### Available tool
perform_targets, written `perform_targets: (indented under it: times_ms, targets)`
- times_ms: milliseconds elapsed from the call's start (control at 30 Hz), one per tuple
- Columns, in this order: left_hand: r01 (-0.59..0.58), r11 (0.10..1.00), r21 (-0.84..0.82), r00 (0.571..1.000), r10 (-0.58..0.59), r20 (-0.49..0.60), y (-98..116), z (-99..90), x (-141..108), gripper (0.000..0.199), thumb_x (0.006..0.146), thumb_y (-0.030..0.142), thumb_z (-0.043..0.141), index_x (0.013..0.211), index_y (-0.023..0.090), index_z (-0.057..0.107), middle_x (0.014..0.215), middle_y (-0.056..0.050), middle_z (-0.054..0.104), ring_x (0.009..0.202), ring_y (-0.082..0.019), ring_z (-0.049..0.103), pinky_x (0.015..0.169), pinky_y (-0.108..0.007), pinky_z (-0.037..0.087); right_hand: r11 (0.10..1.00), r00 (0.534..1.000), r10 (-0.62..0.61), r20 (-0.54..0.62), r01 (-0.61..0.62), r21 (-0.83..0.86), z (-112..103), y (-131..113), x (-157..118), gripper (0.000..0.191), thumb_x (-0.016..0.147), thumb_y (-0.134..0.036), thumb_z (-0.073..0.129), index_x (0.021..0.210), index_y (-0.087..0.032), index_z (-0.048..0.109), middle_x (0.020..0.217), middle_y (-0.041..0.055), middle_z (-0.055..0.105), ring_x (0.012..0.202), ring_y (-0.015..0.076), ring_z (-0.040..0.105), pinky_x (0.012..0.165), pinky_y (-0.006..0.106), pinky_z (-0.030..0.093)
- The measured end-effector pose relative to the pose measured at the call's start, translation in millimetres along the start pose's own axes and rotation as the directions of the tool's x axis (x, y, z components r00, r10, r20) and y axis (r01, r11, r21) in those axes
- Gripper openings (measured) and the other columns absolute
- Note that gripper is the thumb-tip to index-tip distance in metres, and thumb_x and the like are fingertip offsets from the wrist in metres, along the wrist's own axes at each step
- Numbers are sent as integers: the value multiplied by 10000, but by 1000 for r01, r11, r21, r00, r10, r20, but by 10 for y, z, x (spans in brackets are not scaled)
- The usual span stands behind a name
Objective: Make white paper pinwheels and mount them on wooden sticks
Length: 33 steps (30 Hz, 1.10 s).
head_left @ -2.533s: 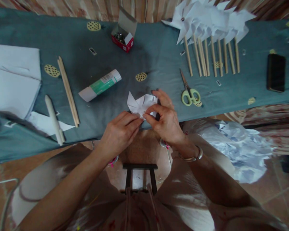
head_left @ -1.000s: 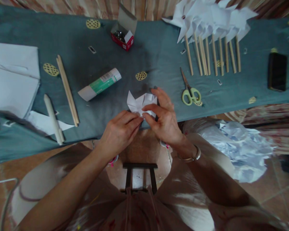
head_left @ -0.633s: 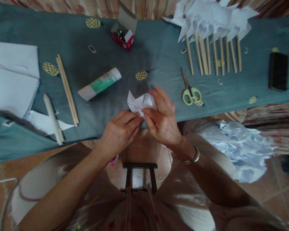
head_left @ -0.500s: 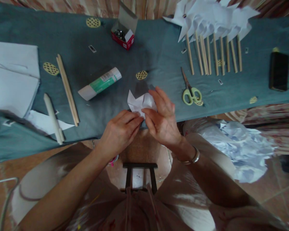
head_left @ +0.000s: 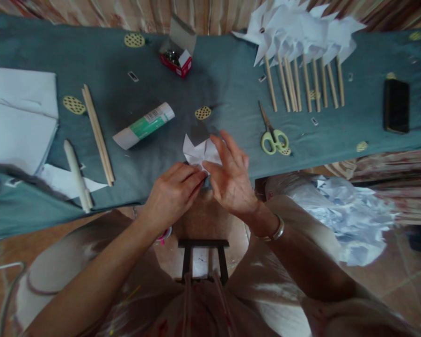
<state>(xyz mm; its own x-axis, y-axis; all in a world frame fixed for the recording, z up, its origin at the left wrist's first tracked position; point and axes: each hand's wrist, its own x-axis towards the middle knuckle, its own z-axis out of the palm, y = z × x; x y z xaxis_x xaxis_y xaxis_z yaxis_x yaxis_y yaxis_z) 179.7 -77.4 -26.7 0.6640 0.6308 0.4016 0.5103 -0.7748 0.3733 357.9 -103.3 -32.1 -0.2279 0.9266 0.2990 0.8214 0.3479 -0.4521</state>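
Observation:
A white paper pinwheel, with folded pointed blades, is held between my two hands at the table's front edge. The fingers of my left hand pinch its lower left side. My right hand is on its right side, the thumb pressed at the paper's centre and the fingers bent over the right blade. Part of the paper is hidden under my fingers. Beyond it lies a glue stick with a green label. To the right are scissors with pale green handles.
Finished pinwheels on wooden sticks lie in a row at the back right. An opened red box holds small metal pieces. Loose sticks, a white pen-shaped tool and paper sheets lie left. A phone lies right; a bag of paper scraps sits below.
The fingers of my right hand have lifted and shifted slightly on the paper, showing more of its centre fold. My left hand keeps its pinch. The whole view has shifted a little.

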Motion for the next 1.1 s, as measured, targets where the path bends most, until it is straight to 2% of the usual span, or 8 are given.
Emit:
perform_targets:
  times_ms: [100, 267, 433, 533, 767, 933, 1100]
  targets:
    - [2, 1000, -12, 1000, -3, -15, 0, 1, 2, 173, 942, 152, 552, 1024, 86, 690, 959, -112, 723, 855, -209, 667, 732, -324, 592, 1000, 1000, -1, -17, 1, 7, -27, 32, -5, 226, 936, -193, 451, 971, -231, 670, 1527, 73, 438, 1494, 313, 263, 1122, 570, 345]
    - [25, 1000, -2, 999, -25, 20, -9, 7, -9, 189, 958, 174, 531, 1057, 126, 684, 1002, -97, 717, 889, -202, 667, 765, -324, 588, 995, 997, 41, -72, -34, 89, -92, 167, -9, 287, 915, -172, 462, 1051, -288, 686, 1534, -12, 426, 1491, 289, 290, 1167, 570, 336]
    - [31, 1000, 2, 999, -31, 22, -34, -4, -19, 185, 955, 163, 519, 1046, 138, 679, 1007, -91, 716, 892, -200, 663, 771, -328, 581, 976, 985, 137, -102, -116, 186, -181, 265, 30, 332, 921, -158, 444, 1146, -251, 670, 1438, 56, 547, 1364, 248, 495, 1134, 501, 428]
    - [30, 1000, 8, 999, -30, 31, -59, -37, -9, 188, 951, 145, 515, 1041, 136, 679, 1004, -93, 716, 889, -203, 658, 777, -331, 576, 952, 977, 190, -91, -161, 259, -211, 278, 45, 362, 909, -131, 428, 1169, -223, 663, 1356, 85, 616, 1292, 226, 564, 1113, 475, 454]
    - [47, 998, 49, 999, -48, 13, -149, -116, 26, 188, 949, 146, 527, 1036, 139, 693, 1039, -102, 722, 879, -214, 648, 768, -358, 556, 929, 968, 232, -91, -193, 317, -231, 309, 46, 371, 879, -127, 468, 1162, -247, 676, 1338, 65, 632, 1291, 224, 557, 1140, 492, 416]
    - [84, 995, 61, 996, -86, 36, -189, -148, 44, 218, 956, 159, 504, 1029, 156, 709, 1050, -95, 727, 893, -217, 648, 799, -370, 547, 929, 969, 228, -91, -188, 319, -234, 339, 72, 350, 885, -155, 529, 1200, -221, 667, 1323, 89, 645, 1276, 226, 566, 1119, 455, 438]
    - [119, 992, 39, 992, -120, 29, -214, -154, 39, 220, 951, 170, 510, 1035, 163, 714, 1039, -95, 726, 919, -224, 650, 814, -379, 548, 936, 974, 212, -77, -180, 304, -244, 328, 98, 267, 877, -158, 560, 1091, -209, 710, 1159, 79, 712, 1114, 218, 644, 1035, 433, 491]
